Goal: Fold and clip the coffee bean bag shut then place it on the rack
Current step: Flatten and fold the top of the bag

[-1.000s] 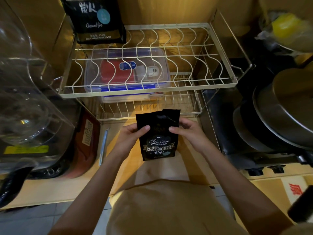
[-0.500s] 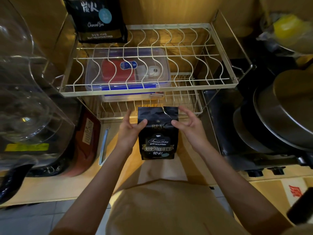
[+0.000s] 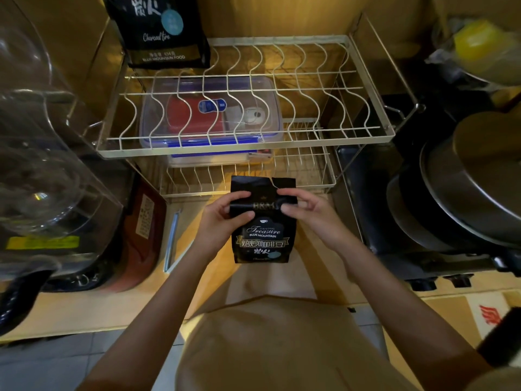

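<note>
A small black coffee bean bag (image 3: 263, 238) with gold lettering stands upright on the wooden counter in front of the wire rack (image 3: 248, 149). Its top edge is torn and unfolded. My left hand (image 3: 225, 218) pinches the bag's upper left side between thumb and fingers. My right hand (image 3: 306, 211) pinches the upper right side the same way. A pale blue stick-like clip (image 3: 171, 239) lies on the counter to the left of the bag. No clip is on the bag.
A larger black coffee bag (image 3: 160, 29) stands at the rack's back left corner. A clear plastic box (image 3: 211, 119) sits on the lower shelf. A glass appliance (image 3: 42, 170) and a red pouch (image 3: 141, 230) stand left; dark pans (image 3: 462, 198) are stacked right.
Both hands shifted up the bag, from flat against its sides to pinching its upper part. The bag's top straightened and now stands upright.
</note>
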Tool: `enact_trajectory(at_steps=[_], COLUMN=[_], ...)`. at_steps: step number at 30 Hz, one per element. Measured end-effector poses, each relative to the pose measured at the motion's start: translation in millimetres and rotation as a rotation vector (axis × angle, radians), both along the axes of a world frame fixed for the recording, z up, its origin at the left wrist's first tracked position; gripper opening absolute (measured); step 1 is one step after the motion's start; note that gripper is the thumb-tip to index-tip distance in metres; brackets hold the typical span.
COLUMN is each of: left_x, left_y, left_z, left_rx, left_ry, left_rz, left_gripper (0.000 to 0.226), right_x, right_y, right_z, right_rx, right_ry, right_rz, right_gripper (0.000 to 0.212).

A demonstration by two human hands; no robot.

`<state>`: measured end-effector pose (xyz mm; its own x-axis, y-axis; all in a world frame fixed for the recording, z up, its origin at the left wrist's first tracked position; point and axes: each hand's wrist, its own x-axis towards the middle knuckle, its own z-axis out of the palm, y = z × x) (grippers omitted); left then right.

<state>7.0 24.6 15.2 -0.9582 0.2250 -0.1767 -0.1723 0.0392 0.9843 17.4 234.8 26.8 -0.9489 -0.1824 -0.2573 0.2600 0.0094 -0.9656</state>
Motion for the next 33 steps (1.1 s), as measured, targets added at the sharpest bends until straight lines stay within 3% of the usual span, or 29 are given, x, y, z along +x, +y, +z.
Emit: enact_trajectory(at_steps=[2, 5, 10, 15, 22, 26, 33], left_x=[0.9, -1.0, -2.1, -1.0, -0.7, 1.1, -3.1], left_y=[0.3, 2.3, 2.1, -0.8, -7.0, -5.2, -4.0], left_z=[0.0, 0.9, -0.8, -2.0, -8.4, -12.9, -14.8], left_rx=[-0.007, -0.041, -0.331, -0.414, -0.194, -0.078, -0.057], left_ry=[0.033, 0.049, 0.162, 0.162, 0.029, -0.073, -0.109], left_rz=[-0.017, -0.007, -0.05, -0.038, -0.075, 0.023, 0.024], left_gripper=[0.036, 0.034, 0.04, 0.028, 0.02, 0.017, 0.01], right_x=[2.3, 2.4, 1.3, 1.1, -1.8, 0.4, 1.6], right_y=[1.6, 0.1, 2.3, 0.0, 3.5, 2.4, -0.2], right_z=[-1.8, -2.6, -1.9, -4.5, -13.1, -14.7, -13.1], right_rx=[-0.001, 0.01, 0.077, 0.141, 0.387, 0.211, 0.134], right_ry=[0.004, 0.007, 0.016, 0.038, 0.119, 0.036, -0.022], right_rz=[0.027, -0.002, 0.023, 0.009, 0.047, 0.037, -0.061], right_gripper=[0.04, 0.038, 0.036, 0.033, 0.017, 0.025, 0.027])
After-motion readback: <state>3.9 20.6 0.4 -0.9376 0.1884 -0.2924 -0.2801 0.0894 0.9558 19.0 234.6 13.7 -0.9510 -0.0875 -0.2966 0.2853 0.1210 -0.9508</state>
